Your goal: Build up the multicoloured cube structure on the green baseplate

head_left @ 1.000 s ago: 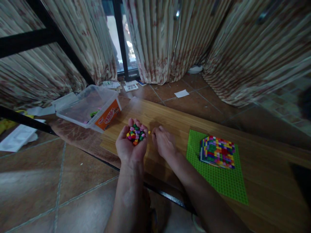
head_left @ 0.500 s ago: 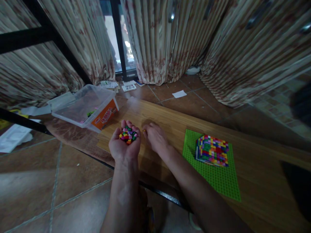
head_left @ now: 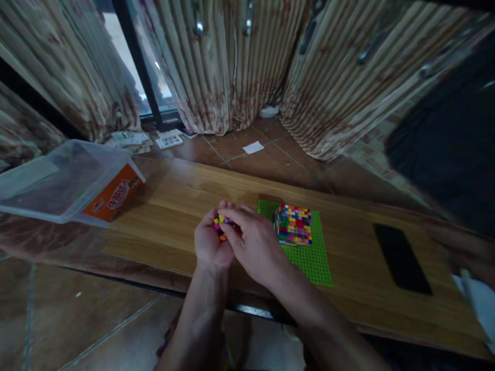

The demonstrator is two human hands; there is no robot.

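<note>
Left hand (head_left: 209, 247), cupped, holding small coloured bricks (head_left: 221, 220). Right hand (head_left: 257, 245) above, partly covering them; grip unclear. On table (head_left: 174, 190), rightward: green baseplate (head_left: 312, 265) bearing multicoloured brick block (head_left: 294, 225); farther right, black slab (head_left: 402, 257). Left: clear box (head_left: 116, 198). Beyond: white paper (head_left: 253, 147) on floor; striped curtains (head_left: 216, 67).

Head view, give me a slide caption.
Right hand over colourful bricks in left hand, near a brick block on a green baseplate.
</note>
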